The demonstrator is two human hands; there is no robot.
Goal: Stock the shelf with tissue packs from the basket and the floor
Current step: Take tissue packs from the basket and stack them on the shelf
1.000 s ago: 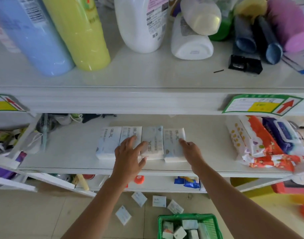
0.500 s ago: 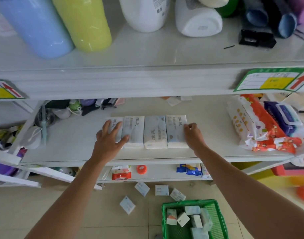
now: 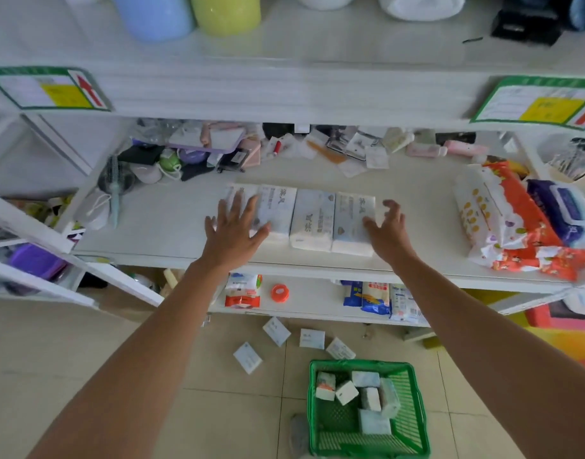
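Note:
Several white tissue packs lie side by side in a row on the middle shelf. My left hand is spread flat over the leftmost pack, fingers apart. At the row's right end my right hand hovers with curled, parted fingers, holding nothing. On the floor below stands a green basket with several small tissue packs inside. Several more loose packs lie on the tiles in front of the shelf.
Orange and blue wipe packages crowd the shelf's right end, and a hairbrush and clutter sit at its back left. Bottles stand on the upper shelf. A lower shelf holds an orange tape roll and small packages.
The view has tilted down, showing more floor and basket. Both hands have eased back from the row; my right hand has lifted off the rightmost pack's side.

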